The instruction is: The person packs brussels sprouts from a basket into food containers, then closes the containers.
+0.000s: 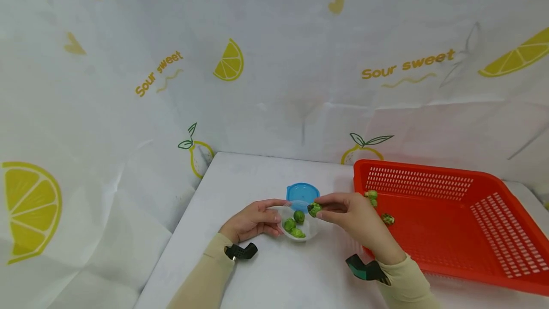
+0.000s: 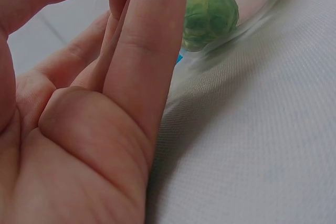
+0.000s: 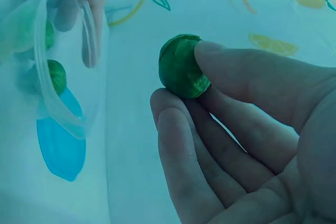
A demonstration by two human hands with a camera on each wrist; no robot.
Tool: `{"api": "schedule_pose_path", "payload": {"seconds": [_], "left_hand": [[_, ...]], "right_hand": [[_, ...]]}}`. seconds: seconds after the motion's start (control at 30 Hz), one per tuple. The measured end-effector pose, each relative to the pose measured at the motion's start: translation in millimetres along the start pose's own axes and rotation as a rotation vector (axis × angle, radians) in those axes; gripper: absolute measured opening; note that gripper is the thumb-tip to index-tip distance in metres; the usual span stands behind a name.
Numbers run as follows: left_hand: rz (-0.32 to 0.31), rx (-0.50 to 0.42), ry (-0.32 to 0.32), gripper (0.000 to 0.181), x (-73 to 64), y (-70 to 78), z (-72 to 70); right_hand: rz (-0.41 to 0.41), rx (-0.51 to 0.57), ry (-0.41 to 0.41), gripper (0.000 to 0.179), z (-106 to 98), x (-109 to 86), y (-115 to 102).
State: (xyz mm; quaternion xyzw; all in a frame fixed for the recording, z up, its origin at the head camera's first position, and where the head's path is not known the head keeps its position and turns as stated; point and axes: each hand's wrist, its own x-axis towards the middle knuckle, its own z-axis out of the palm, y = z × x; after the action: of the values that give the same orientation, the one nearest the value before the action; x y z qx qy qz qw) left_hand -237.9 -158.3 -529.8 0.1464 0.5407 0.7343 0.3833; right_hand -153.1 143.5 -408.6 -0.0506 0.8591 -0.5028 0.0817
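Observation:
My left hand (image 1: 256, 219) grips the left rim of a clear plastic container (image 1: 312, 231), with the thumb at its edge. Inside the container lie a few Brussels sprouts (image 1: 299, 216); two of them (image 2: 210, 17) show through its wall in the left wrist view. Just over the container's right side, my right hand (image 1: 349, 211) pinches a single Brussels sprout (image 3: 181, 66) between thumb and fingertips. A blue lid (image 1: 302, 192) lies on the table behind the container.
To the right stands a large red plastic basket (image 1: 433, 237) with slotted walls. Several sprouts (image 1: 387, 219) lie near its left side. The white table (image 1: 257, 170) meets a lemon-printed sheet (image 1: 274, 85) at the back and left.

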Motion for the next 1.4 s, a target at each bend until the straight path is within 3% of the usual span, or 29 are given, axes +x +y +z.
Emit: {"api": "schedule_pose_path", "payload": {"seconds": [0.3, 0.47, 1.03, 1.4], "left_hand": [[-0.001, 0.011, 0.003, 0.058, 0.0, 1.8, 1.6], [-0.005, 0.009, 0.006, 0.058, -1.4, 0.0, 0.4], [0.005, 0.005, -0.008, 0.057, -1.1, 0.0, 1.6], [0.004, 0.01, -0.004, 0.056, -0.2, -1.3, -0.1]], "right_hand": [[-0.058, -0.096, 0.017, 0.025, 24, 6.5, 4], [-0.039, -0.128, 0.028, 0.023, 32, 8.4, 6], [0.026, -0.171, 0.029, 0.022, 36, 8.5, 5], [0.023, -0.158, 0.022, 0.02, 35, 6.4, 4]]}}
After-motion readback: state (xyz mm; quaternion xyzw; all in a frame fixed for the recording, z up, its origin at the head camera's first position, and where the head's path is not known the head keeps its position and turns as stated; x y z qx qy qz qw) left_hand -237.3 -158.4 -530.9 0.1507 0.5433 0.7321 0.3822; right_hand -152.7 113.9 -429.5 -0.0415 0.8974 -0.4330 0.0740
